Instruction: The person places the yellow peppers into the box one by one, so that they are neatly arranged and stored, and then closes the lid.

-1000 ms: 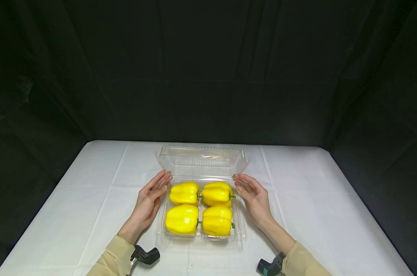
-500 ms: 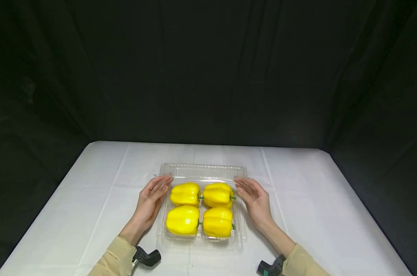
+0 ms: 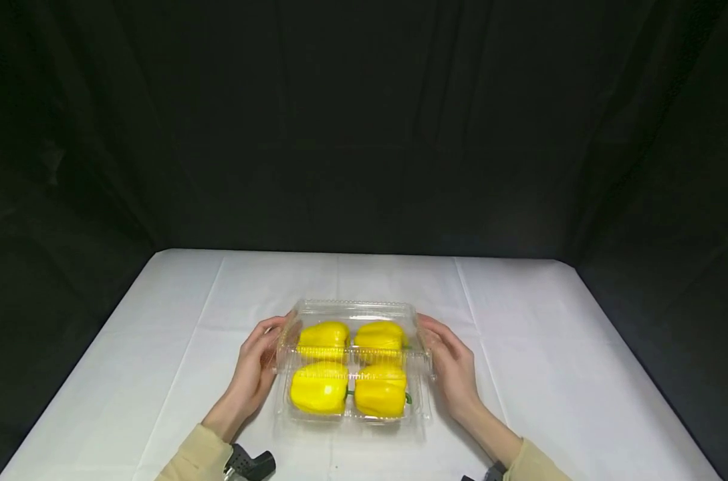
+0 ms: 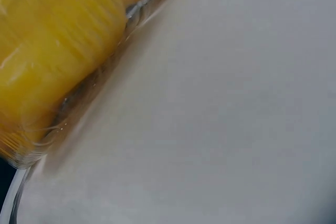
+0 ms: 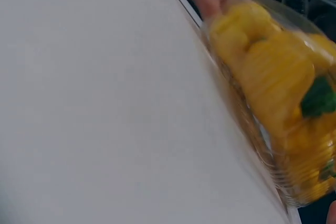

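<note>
A clear plastic clamshell container (image 3: 425, 409) lies on the white table with several yellow bell peppers (image 3: 318, 387) in two rows. Its hinged lid (image 3: 354, 308) leans forward over the back row, with its free edge above the middle. My left hand (image 3: 252, 371) touches the lid's left side, fingertips partly hidden behind the plastic. At the right side, my right hand (image 3: 456, 367) rests against the lid with fingers bent lightly round its back corner. In the left wrist view a blurred pepper (image 4: 58, 40) shows through plastic. Peppers (image 5: 278, 77) with green stems fill the right wrist view's container.
A white cloth (image 3: 556, 347) with fold creases covers the table. Black curtains (image 3: 364, 133) stand behind it and along both sides. Dark wrist-worn cameras (image 3: 252, 462) sit below the beige sleeves (image 3: 195, 454).
The lid has swung from standing open at the back, up and forward over the rear peppers. Both hands stay beside the container and have come slightly nearer with the lid's sides.
</note>
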`<state>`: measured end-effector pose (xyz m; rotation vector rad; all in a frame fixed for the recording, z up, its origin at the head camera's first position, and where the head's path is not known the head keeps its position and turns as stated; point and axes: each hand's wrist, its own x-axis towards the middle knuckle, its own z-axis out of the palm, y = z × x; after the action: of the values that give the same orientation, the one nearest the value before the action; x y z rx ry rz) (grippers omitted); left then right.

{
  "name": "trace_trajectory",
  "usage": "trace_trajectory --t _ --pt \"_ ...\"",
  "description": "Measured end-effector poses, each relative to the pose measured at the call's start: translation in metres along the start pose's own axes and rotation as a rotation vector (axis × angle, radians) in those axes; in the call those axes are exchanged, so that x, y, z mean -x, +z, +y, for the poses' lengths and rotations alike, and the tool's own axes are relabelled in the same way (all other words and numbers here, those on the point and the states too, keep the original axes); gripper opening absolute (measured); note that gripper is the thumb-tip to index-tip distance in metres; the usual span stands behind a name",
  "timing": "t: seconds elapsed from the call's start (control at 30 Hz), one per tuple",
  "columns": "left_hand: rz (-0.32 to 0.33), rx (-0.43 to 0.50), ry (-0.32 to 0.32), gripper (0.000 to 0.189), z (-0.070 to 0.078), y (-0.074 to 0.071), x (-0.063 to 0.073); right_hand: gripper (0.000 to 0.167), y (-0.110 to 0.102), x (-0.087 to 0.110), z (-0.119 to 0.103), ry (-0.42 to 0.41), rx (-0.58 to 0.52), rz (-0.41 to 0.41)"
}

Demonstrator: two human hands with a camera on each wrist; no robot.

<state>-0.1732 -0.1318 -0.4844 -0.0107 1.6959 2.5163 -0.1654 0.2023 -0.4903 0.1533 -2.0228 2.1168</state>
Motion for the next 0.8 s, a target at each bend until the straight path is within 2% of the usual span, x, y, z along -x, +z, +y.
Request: trace_trajectory --t 0.17,0.33,0.53,0.63,0.8 --pt "-0.05 -0.018 0.003 0.031 0.003 -0.001 0.015 0.034 -0.003 0.015 -0.006 0.014 -0.048 -0.046" --pt "-0.089 -0.043 0.015 0.039 0.005 -0.002 0.031 0.035 -0.005 0.03 -0.011 -0.01 -0.066 -0.106" --pt "-0.208 -0.059 0.006 0.052 0.005 -0.006 0.051 0.04 -0.01 0.052 -0.015 0.01 -0.088 -0.182" --pt "-0.267 -0.1 -0.002 0.061 0.006 -0.006 0.059 0.043 -0.012 0.061 -0.018 0.039 -0.089 -0.209" --pt "-0.313 -0.148 0.031 0.077 0.005 -0.004 0.065 0.051 -0.013 0.071 -0.022 0.111 -0.101 -0.24"
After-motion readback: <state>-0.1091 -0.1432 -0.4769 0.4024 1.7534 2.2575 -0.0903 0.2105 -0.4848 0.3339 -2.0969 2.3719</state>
